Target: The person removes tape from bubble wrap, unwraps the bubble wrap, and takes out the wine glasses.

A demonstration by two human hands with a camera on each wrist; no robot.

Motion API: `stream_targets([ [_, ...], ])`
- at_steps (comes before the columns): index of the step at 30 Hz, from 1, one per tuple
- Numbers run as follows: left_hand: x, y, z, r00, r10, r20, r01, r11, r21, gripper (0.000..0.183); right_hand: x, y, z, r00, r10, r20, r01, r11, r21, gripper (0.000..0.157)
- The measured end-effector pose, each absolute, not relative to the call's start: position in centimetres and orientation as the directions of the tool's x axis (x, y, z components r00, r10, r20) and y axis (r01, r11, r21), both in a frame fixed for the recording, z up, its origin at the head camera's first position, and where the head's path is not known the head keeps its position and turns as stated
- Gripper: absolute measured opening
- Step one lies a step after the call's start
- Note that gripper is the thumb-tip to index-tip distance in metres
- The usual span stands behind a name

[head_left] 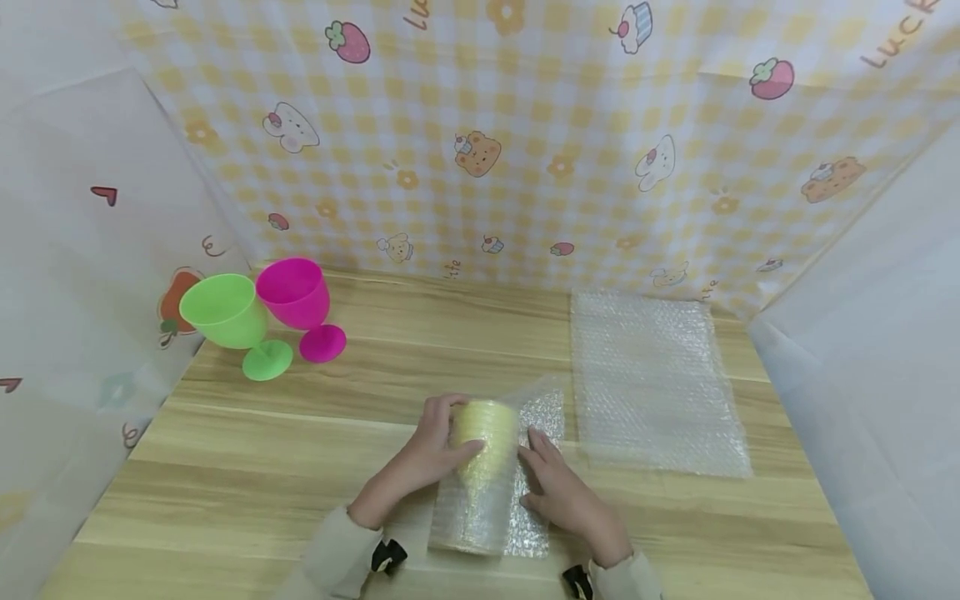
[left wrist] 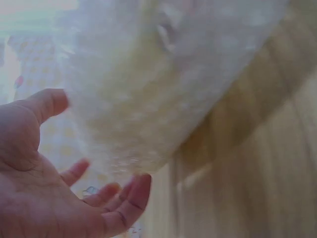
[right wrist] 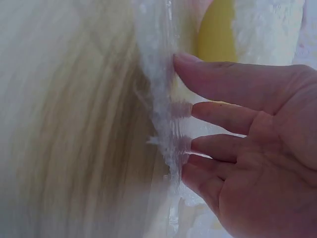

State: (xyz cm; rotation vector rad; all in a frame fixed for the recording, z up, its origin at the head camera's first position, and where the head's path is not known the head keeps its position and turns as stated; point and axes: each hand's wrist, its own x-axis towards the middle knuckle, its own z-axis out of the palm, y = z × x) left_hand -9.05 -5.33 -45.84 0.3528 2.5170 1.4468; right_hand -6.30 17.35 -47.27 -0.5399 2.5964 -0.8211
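A yellow goblet (head_left: pixel 487 425) lies inside a wrap of clear bubble wrap (head_left: pixel 472 525) at the table's near middle, its bowl pointing away from me. My left hand (head_left: pixel 433 446) holds the wrapped bowl from the left, thumb on top and fingers round the far side. The left wrist view shows that hand (left wrist: pixel 64 183) curved about the blurred wrap (left wrist: pixel 143 99). On the other side my right hand (head_left: pixel 558 483) has its fingers spread over the loose flap of the wrap. Seen from the right wrist, its nearly straight fingertips (right wrist: pixel 190 145) touch the film.
A green goblet (head_left: pixel 225 312) and a pink goblet (head_left: pixel 294 296) stand at the back left of the wooden table (head_left: pixel 247 467). A flat sheet of bubble wrap (head_left: pixel 656 383) lies at the right. Patterned cloth (head_left: pixel 525 100) hangs behind the table.
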Motion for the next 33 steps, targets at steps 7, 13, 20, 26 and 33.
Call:
stream_targets([
  [7,-8.1,-3.5,-43.3,-0.952,0.303,0.034,0.229,0.639,0.735,0.06,-6.2,17.4,-47.6,-0.868,-0.445,-0.22,-0.221,0.744,-0.631,0.07],
  [13,-6.6,-0.2,-42.2,-0.827,0.553,0.1,0.555,0.777,0.299,0.039,-6.2,17.6,-48.1,-0.878,-0.443,-0.184,-0.218,0.711,-0.669,0.068],
  [20,-6.2,1.9,-42.9,-0.844,0.534,-0.06,0.536,0.844,-0.031,0.049,-6.2,17.6,-48.4,-0.884,-0.437,-0.166,-0.205,0.681,-0.703,0.056],
  [26,-6.4,1.7,-43.3,-0.883,0.462,-0.079,0.468,0.88,-0.079,0.05,-6.1,17.5,-48.2,-0.885,-0.43,-0.179,-0.19,0.683,-0.705,0.066],
  [33,-6.9,-0.1,-43.3,-0.907,0.414,-0.082,0.414,0.91,0.014,0.057,-6.1,17.5,-48.2,-0.884,-0.421,-0.201,-0.166,0.686,-0.708,0.069],
])
